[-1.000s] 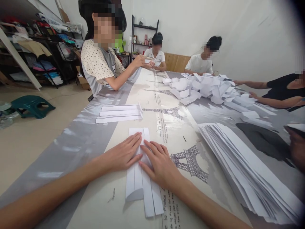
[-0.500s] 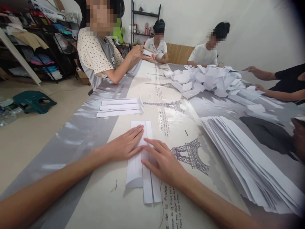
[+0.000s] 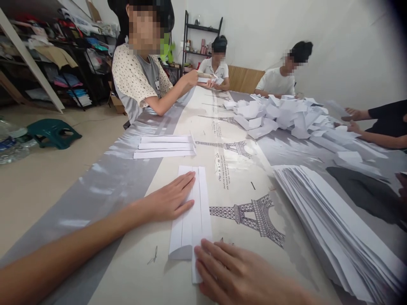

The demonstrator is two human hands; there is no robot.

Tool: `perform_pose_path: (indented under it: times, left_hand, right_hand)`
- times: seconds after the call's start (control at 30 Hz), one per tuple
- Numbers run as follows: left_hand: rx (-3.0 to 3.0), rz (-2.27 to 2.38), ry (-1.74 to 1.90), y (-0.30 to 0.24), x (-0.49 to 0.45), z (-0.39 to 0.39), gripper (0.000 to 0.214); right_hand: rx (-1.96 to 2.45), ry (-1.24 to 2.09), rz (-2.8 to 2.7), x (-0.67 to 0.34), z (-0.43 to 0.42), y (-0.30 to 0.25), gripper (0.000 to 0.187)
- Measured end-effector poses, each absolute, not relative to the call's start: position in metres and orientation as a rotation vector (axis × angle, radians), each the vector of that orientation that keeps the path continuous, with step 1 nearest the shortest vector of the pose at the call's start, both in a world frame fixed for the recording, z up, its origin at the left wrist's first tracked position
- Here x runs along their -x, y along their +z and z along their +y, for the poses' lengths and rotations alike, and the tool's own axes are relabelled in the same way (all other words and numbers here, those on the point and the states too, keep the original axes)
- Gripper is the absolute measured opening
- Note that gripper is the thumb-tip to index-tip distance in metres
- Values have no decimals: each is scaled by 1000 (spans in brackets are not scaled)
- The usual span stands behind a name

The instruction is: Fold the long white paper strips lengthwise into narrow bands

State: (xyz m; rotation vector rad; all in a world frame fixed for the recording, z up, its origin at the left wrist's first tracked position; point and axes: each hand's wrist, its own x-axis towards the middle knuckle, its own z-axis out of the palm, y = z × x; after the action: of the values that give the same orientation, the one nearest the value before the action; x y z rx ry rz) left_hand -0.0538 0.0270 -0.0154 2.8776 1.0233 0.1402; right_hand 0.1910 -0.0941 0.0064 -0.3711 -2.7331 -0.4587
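A long white folded paper (image 3: 193,203) lies lengthwise before me on the table cover (image 3: 133,178) printed with Eiffel towers. My left hand (image 3: 168,199) rests flat on the paper's left flap, fingers stretched out. My right hand (image 3: 235,271) lies flat near the paper's near end, its fingertips touching the right flap. Neither hand grips anything.
A fanned stack of white sheets (image 3: 333,224) lies at my right. Folded strips (image 3: 165,146) sit ahead on the left. A heap of folded papers (image 3: 280,116) is further back. Several people sit around the table, one at the left (image 3: 140,80) folding. A green stool (image 3: 52,133) stands on the floor.
My right hand has slid from the paper's middle back toward me to its near end. My left hand stays pressed on the left flap.
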Motion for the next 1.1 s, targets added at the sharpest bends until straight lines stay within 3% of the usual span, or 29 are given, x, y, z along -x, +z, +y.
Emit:
perform_pose_path:
  times: [0.13,0.4,0.73,1.1]
  left_hand:
    - [-2857,1027,147,-15,54,27,66]
    - [-2858,1006,198,-15,55,27,66]
    - [-2831,1029,181,-15,53,27,65]
    - [-3010,966,351,-16,48,25,55]
  right_hand:
    - [344,-536,-2716,-189,-95,0,20]
    - [471,-224,-2641,-191,-96,-9,18]
    - [482,-184,-2546,-189,-102,-6,28]
    - [674,418,-2476,-183,-89,-3,21]
